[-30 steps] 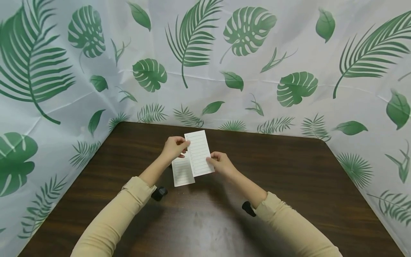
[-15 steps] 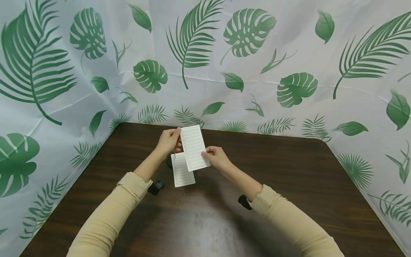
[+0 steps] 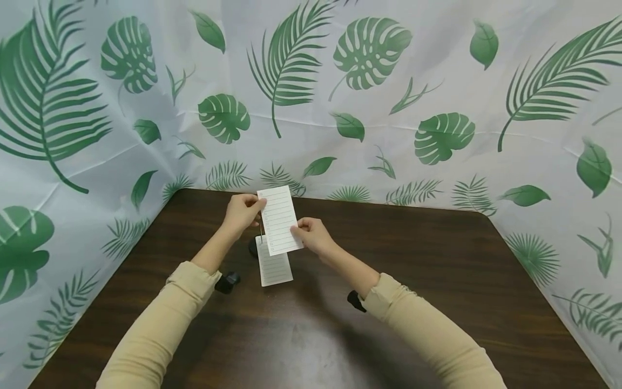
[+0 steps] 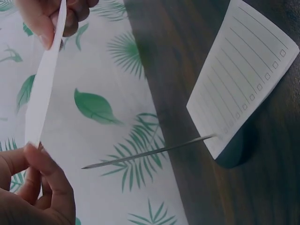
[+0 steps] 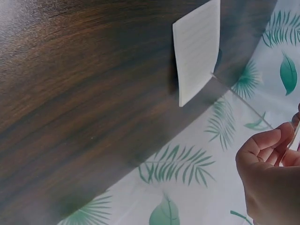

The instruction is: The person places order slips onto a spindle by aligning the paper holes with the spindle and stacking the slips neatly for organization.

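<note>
In the head view, a white lined sheet with checkboxes point(image 3: 279, 221) is held up off the table. My left hand point(image 3: 241, 212) pinches its upper left edge, and my right hand point(image 3: 315, 234) pinches its lower right side. Below it, more lined paper point(image 3: 275, 268) is skewered on a bill spike. The left wrist view shows the thin metal spike point(image 4: 150, 152) rising through that paper point(image 4: 241, 70) from a dark round base point(image 4: 236, 152). Here the held sheet point(image 4: 43, 93) appears edge-on, apart from the spike's tip.
The spike stands toward the back left of a dark wood-grain table point(image 3: 413, 270). A white curtain with green leaves point(image 3: 311, 140) hangs behind the table and along its sides. Black wrist cameras point(image 3: 227, 282) sit under both forearms.
Both hands have carried the sheet left and slightly up, over the spike. More of the spike's base and shaft has come into sight. The skewered paper stays in place.
</note>
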Motion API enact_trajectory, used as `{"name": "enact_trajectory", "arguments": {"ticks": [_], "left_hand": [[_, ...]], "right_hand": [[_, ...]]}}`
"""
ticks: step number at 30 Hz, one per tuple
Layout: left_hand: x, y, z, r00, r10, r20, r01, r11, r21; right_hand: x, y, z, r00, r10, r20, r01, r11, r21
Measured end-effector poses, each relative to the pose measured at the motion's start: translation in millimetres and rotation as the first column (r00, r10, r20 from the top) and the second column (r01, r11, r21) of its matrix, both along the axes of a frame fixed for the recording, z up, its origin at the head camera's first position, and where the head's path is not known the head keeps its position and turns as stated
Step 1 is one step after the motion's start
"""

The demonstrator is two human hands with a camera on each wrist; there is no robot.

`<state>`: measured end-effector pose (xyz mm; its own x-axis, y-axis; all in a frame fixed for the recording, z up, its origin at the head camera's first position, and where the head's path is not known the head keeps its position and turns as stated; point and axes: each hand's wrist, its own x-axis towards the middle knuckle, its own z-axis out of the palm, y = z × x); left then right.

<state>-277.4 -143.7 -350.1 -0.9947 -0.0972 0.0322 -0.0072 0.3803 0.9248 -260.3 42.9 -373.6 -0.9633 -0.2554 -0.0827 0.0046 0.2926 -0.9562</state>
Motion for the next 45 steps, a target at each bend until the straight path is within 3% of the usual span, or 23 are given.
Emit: {"name": "enact_trajectory", "arguments": {"ticks": [7,17,26,36,45], "left_hand": [[-0.9,-6.4,-5.9,0.993,0.115,-0.021,-0.115,0.993,0.003],[-5.9,-11.3,-15.4,0.984,0.173,-0.042,-0.175,0.984,-0.044],[-10.7,-14.0,-22.5,0.982,0.182,-0.048,-0.186,0.978,-0.099],[-9.2,-12.7,-27.1,0.990,0.137,-0.034,-0.141,0.972,-0.189],[-12.4,-11.5,-24.1,0.988,0.141,-0.059,-0.150,0.971,-0.187]], "right_hand": [[-2.9,-13,-4.5,1.000,-0.001,0.001,0.001,1.000,0.014],[-9.5,-19,-9.0,1.000,-0.007,0.027,0.006,0.999,0.040],[-13.6,-22,-15.4,0.999,-0.024,0.036,0.022,0.998,0.055],[-9.4,-21,-21.2,0.998,-0.019,0.057,0.017,0.999,0.044],[-10.7,-21,-17.4,0.999,-0.013,0.039,0.011,0.999,0.049]]}}
